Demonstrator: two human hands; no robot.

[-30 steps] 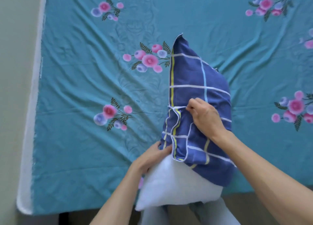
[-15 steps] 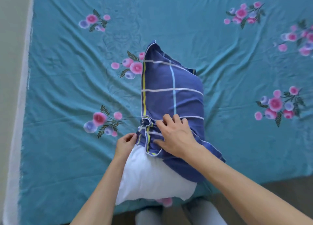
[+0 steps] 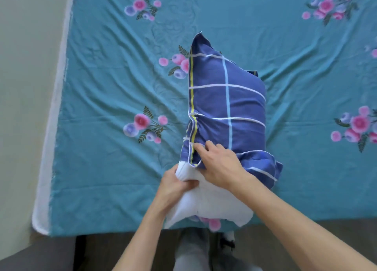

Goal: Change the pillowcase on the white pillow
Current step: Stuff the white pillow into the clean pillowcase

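A white pillow (image 3: 214,204) lies on the bed at its near edge, its far part inside a blue checked pillowcase (image 3: 226,103) with white, light blue and yellow lines. The bare white end sticks out toward me. My left hand (image 3: 175,187) grips the pillow's near left corner, fingers curled into the white fabric. My right hand (image 3: 218,164) pinches the bunched open hem of the pillowcase, just beyond the left hand.
The bed carries a teal sheet (image 3: 106,87) printed with pink and blue flowers. A white mattress edge (image 3: 51,140) and a pale wall (image 3: 24,66) run along the left. My legs (image 3: 195,252) stand on dark floor at the bed's near edge.
My left hand has moved from the pillowcase's left hem onto the white pillow corner and closed on it. My right hand has slid the bunched hem slightly toward me.
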